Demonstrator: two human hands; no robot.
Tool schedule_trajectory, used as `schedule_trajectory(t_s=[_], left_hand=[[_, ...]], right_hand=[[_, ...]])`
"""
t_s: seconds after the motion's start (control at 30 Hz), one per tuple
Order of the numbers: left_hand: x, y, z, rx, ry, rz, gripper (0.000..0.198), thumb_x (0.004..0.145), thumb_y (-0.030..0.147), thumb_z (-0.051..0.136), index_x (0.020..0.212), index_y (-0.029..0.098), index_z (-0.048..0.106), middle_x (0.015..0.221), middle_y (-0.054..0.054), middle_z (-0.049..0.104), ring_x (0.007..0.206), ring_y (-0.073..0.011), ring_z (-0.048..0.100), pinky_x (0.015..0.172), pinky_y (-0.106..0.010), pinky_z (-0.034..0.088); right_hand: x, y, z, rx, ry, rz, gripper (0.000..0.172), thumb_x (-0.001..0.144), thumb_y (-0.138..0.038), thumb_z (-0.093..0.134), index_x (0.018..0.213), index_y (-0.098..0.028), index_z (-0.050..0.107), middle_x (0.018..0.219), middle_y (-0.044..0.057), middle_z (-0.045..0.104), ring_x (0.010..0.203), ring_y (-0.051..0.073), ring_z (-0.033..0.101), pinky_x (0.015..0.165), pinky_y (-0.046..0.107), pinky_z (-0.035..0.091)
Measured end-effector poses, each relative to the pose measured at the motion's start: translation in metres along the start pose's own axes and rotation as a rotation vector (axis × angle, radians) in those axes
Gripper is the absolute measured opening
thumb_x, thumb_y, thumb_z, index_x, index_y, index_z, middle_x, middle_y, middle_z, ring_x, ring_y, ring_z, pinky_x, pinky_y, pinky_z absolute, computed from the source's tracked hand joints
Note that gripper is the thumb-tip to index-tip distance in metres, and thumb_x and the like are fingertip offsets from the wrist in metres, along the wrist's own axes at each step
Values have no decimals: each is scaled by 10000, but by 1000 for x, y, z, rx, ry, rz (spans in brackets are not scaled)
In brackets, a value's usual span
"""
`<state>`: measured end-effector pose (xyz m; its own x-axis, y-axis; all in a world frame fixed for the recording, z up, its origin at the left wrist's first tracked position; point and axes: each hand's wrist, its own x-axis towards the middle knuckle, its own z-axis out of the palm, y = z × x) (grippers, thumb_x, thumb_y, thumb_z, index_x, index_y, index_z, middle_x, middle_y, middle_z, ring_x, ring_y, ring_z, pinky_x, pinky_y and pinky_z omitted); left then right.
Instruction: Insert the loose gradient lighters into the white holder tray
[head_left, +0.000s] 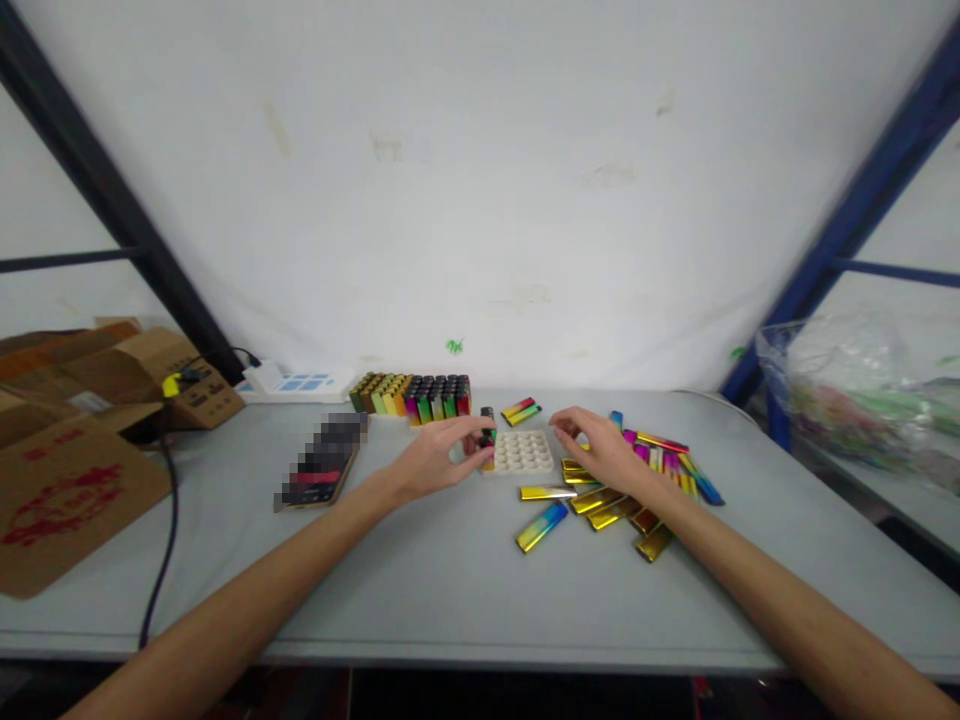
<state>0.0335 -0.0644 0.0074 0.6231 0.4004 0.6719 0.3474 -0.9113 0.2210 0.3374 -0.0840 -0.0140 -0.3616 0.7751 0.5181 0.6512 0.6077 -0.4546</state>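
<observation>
Big brown cardboard box [75, 490] and a dark rectangular phone [319, 475] sit left of the left hand [431, 462], neat rows of upright multicoloured lighters [440, 397] just behind it. Its thumb and fingers kinda surround small black-topped lighters [487, 412] at the white plastic holed tray [525, 466]; can't tell if they're gripping. Right hand's [604, 445] fingers are curled, apart, partly blocking shiny gold-and-rainbow flat pieces [615, 513].

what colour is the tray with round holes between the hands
The tray is off-white; it shows best in the head view.

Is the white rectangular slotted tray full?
No: the tray shows many open round slots, with colourful dark-topped lighters only along its left side.
</observation>
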Motion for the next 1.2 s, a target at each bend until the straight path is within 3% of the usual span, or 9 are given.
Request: schedule_trajectory(t_s=[0.13, 0.3, 0.47, 0.63, 0.77, 0.9, 1.07, 1.2], left_hand=[[1, 1, 1, 57, -15, 70, 121, 972, 209, 603, 1059, 166, 675, 861, -51, 689, 743, -140, 653, 698, -244, 554], [2, 4, 2, 84, 17, 98, 168, 960, 182, 590, 1096, 167, 688, 971, -93, 628, 881, -182, 635, 796, -307, 576], [1, 7, 2, 110, 89, 88, 202, 926, 159, 615, 1122, 173, 662, 1139, -130, 567, 1007, -213, 613, 898, -368, 578], [0, 7, 4, 128, 74, 81, 233, 925, 145, 611, 1154, 183, 635, 1243, -145, 567, 1114, -244, 598, 984, -428, 549], [0, 7, 5, 113, 50, 51, 234, 935, 149, 596, 1162, 192, 629, 1252, -142, 575, 1163, -250, 592, 1023, -438, 535], [-1, 5, 5, 100, 60, 29, 237, 931, 151, 598, 1162, 193, 633, 1247, -139, 579, 1169, -250, 590, 1020, -435, 536], [-2, 3, 7, 83, 58, 25, 218, 939, 150, 589, 1149, 190, 630, 1243, -135, 582, 1150, -240, 599, 1029, -434, 534], [0, 4, 6, 77, 53, 21, 218, 942, 154, 587, 1153, 188, 627, 1244, -133, 581, 1140, -232, 609, 1021, -415, 540]], right_hand=[[-1, 14, 5, -78, -22, -2, 315, 1031, -341, 454, 1234, -199, 649, 1182, 144, 688, 1111, 282, 664, 1001, 477, 535], [5, 33, 16, -110, -99, -17, 440, 1060, -335, 349, 1404, -178, 574, 1437, 168, 589, 1341, 287, 558, 1178, 535, 414], [19, 42, 27, -101, -160, -55, 489, 1061, -352, 343, 1472, -160, 527, 1554, 168, 492, 1439, 279, 472, 1231, 516, 356], [42, 56, 37, -131, -211, -98, 511, 1033, -285, 375, 1522, -174, 471, 1595, 146, 444, 1473, 268, 427, 1237, 507, 344], [65, 57, 41, -192, -338, -124, 504, 998, -221, 434, 1491, -139, 502, 1554, 170, 492, 1440, 276, 464, 1213, 497, 366], [72, 46, 32, -296, -396, -123, 393, 1006, -219, 500, 1375, -141, 609, 1315, 179, 650, 1221, 271, 618, 1088, 423, 469], [51, 43, 2, -386, -437, -34, 304, 1022, -325, 539, 1228, -147, 675, 1120, 158, 662, 977, 238, 657, 891, 334, 520], [30, 47, -18, -433, -470, 30, 304, 1041, -286, 494, 1248, -158, 675, 1113, 157, 673, 967, 233, 663, 885, 321, 505]])
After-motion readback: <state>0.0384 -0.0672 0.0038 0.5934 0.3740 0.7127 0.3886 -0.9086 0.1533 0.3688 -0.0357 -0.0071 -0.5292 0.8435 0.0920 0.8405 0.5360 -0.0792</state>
